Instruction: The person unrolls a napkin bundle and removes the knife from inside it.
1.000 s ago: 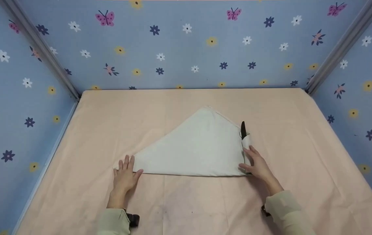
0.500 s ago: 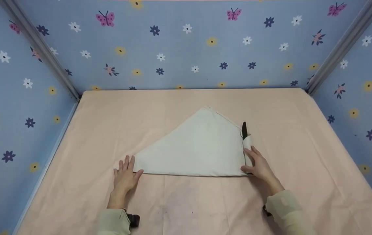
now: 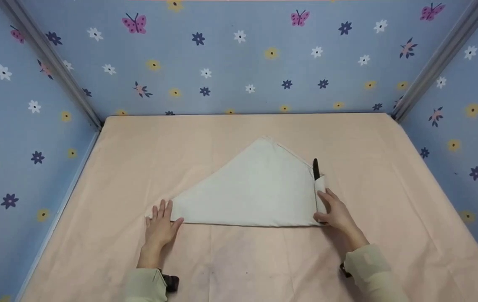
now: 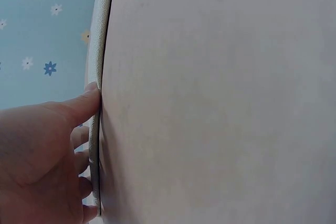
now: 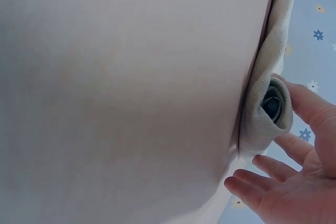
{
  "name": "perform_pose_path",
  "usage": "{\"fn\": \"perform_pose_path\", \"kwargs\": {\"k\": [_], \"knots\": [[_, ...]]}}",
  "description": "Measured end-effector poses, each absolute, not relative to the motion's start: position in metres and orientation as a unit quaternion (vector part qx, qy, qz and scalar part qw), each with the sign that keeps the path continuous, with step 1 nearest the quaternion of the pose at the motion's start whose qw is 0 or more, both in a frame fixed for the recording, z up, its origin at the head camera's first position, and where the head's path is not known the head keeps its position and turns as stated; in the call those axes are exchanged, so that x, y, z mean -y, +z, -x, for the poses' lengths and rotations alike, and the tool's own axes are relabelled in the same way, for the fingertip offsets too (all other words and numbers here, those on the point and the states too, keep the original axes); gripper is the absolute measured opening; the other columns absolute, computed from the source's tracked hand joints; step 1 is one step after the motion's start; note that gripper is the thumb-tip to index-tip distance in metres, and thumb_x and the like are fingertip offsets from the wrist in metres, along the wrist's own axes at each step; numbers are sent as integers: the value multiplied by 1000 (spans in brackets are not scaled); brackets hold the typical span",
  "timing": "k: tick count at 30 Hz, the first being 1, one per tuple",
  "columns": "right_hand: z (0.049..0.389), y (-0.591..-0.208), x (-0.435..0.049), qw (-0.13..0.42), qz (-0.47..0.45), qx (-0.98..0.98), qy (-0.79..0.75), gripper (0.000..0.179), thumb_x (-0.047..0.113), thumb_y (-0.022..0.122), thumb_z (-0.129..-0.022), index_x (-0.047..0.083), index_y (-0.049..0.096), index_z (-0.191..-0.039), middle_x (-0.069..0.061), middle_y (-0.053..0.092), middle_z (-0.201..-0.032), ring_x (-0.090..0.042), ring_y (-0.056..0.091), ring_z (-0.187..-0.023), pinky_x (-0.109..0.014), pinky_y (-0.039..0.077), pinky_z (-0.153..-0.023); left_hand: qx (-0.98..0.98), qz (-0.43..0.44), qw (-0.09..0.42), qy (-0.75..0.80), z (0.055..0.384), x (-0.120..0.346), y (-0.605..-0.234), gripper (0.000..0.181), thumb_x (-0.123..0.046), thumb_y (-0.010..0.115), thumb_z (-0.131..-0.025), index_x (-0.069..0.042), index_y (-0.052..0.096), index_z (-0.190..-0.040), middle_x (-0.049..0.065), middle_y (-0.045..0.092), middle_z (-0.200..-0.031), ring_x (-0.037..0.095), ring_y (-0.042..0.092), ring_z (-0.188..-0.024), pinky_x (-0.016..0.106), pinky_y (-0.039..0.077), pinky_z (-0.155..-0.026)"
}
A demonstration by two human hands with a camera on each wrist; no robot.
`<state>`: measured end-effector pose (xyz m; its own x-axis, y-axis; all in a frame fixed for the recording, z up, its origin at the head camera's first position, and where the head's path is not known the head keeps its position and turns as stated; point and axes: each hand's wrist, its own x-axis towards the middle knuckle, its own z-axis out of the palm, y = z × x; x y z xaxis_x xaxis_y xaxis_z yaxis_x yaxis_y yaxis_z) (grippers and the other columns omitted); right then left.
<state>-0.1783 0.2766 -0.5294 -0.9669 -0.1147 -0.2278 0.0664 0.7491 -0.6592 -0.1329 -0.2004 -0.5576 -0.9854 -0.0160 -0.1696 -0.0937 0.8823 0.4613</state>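
Note:
A pale folded cloth [image 3: 243, 193] lies on the table, its top rising to a peak. On its left corner rests my left hand [image 3: 161, 230], fingers straight and spread; the left wrist view shows the thumb on the cloth's near edge. The cloth's right end is wound into a narrow roll [image 3: 319, 184]. A black, slim, tapered piece like a knife handle [image 3: 316, 169] sticks out of the roll's far end. My right hand [image 3: 339, 214] holds the roll between thumb and fingers. In the right wrist view, something dark shows inside the spiral end of the roll [image 5: 262, 124].
A peach tablecloth [image 3: 239, 264] with light creases covers the table. Blue flowered panels [image 3: 239, 63] enclose the back and both sides, with grey posts [image 3: 436, 58] at the back corners.
My right hand has shifted slightly to the right with the roll and the black piece, and the flat part of the cloth reaches a little farther right. My left hand stays in place.

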Motion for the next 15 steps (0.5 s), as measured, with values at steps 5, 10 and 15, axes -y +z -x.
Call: {"fn": "perform_pose_path", "kwargs": {"k": [5, 10, 15], "knots": [[176, -528, -281, 127, 23, -927, -352, 71, 13, 67, -78, 0, 29, -137, -26, 11, -143, -44, 12, -128, -51, 14, -103, -967, 25, 77, 243, 133, 200, -558, 68, -35, 46, -91, 3, 16, -139, 25, 6, -144, 45, 0, -129, 61, -3, -99], [176, -528, -287, 131, 23, -925, -356, 70, 11, 66, -78, 0, 29, -137, -27, 12, -142, -44, 12, -128, -52, 13, -103, -967, 28, 73, 242, 133, 200, -557, 68, -34, 47, -91, 4, 17, -139, 25, 7, -143, 45, 0, -129, 61, -2, -99], [174, -525, -292, 135, 20, -919, -370, 68, 9, 64, -80, 0, 29, -137, -26, 13, -143, -43, 11, -129, -51, 13, -103, -967, 29, 73, 243, 133, 200, -558, 68, -34, 47, -91, 4, 17, -139, 25, 7, -143, 45, 0, -129, 61, -2, -99]]}}
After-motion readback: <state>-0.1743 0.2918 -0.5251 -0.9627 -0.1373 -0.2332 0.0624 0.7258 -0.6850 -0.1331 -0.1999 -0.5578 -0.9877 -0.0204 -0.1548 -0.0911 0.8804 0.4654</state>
